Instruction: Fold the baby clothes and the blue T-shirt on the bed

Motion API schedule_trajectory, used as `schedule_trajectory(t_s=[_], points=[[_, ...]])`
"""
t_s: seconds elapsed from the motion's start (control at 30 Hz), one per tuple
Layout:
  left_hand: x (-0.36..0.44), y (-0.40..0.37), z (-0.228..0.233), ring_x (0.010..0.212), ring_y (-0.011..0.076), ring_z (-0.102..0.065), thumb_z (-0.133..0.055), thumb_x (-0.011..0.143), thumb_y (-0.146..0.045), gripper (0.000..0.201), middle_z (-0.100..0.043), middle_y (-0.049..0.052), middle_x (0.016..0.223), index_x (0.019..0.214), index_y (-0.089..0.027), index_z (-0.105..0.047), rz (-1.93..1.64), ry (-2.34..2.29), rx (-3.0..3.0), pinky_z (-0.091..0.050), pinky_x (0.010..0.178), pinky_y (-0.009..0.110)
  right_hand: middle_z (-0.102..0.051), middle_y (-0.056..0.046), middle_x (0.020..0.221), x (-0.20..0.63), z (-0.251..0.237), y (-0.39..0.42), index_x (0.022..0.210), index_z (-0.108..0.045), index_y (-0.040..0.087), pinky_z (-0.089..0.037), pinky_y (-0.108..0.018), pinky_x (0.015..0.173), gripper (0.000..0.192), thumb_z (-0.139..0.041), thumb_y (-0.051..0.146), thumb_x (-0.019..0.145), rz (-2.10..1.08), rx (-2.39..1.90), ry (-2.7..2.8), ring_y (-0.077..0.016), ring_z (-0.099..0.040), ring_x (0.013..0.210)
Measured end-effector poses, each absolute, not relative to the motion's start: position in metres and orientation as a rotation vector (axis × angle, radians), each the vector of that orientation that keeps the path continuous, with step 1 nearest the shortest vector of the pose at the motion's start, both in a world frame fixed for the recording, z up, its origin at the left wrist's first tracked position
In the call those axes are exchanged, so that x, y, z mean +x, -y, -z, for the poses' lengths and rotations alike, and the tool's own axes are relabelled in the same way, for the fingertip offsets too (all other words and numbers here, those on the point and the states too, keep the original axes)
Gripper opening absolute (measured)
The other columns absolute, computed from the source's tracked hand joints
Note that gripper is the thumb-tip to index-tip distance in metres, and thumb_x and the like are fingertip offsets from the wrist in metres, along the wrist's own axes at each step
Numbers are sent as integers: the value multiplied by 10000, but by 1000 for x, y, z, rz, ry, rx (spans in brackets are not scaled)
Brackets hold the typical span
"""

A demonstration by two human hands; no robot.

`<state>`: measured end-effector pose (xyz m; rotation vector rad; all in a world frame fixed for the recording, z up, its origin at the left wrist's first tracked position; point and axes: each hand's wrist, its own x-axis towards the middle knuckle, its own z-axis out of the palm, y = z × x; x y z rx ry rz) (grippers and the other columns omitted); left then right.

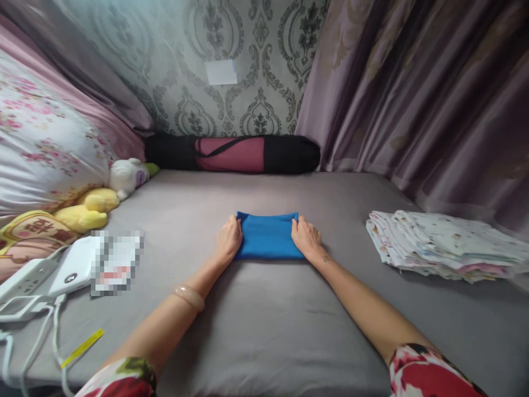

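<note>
A blue folded cloth (268,237) is held stretched out over the middle of the grey bed sheet (273,325). My left hand (230,237) is closed around its left edge, near the upper corner. On the opposite side, my right hand (306,237) grips the right edge with fingers curled in. The cloth's top edge sags slightly between its two raised corners. Whether its underside touches the sheet, I cannot tell.
To the right lies a stack of folded printed cloths (446,242). At left are a white power bank (78,267), a power strip (31,278), cables and a yellow strip (82,348). Plush toys (128,177) line the left edge. A black-and-maroon rolled bag (231,154) rests against the wall.
</note>
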<state>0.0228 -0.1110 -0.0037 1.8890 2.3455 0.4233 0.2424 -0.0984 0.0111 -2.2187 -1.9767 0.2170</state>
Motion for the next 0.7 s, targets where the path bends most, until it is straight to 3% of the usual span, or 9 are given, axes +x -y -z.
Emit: schedule_trajectory(t_s=[0.37,0.53,0.7], points=[[21,106,5,911,264,-688,-319,987,-361,322,-698,171,972,1050,-154,-558,-435,-2424,1755,-485,776,340,-705,-170,996,242,-10,96,1305,-484,149,-465,-385,815,381,-311,262,985,-273,-2254,1883,-293,-680,968],[5,103,6,934,241,-672,-365,967,-307,264,-698,140,939,1058,-156,-562,-609,-2323,1671,-487,794,320,-695,-177,1044,251,-17,92,1213,-568,149,-467,-369,805,365,-316,284,984,-355,-2240,1987,-289,-669,986],[3,113,2,1045,246,-617,-365,953,-284,312,-641,168,1096,1150,-124,-546,-862,-2240,2026,-478,915,370,-676,-215,1097,239,-31,98,1173,-594,83,-441,-410,889,401,-266,210,981,-11,-2068,2158,-307,-630,1057]])
